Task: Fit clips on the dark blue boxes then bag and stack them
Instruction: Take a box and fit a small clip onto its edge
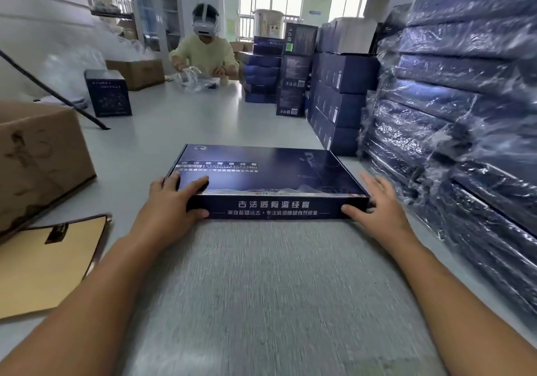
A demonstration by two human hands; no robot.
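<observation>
My left hand (171, 198) grips the near-left corner of the dark blue box (267, 175), fingers laid over the lid, thumb on the front wall. My right hand (377, 201) sits at the near-right corner with fingers spread and mostly straight, thumb touching the front wall; the fingers look clear of the side, though blur there makes it hard to say. The box lies flat on the grey mat (276, 288) in front of me, closed, white print facing me. Stack of bagged boxes (465, 108) to my right, wrapped in shiny plastic, just beside the box. Unbagged blue boxes (337, 91) stacked further back. Brown carton (37, 155) to my left, a tan folder (49, 262) near it. Across the table (174, 126) a person in a headset (205, 47) handles clear plastic. 1 small dark box (108, 93) stands upright near them.
</observation>
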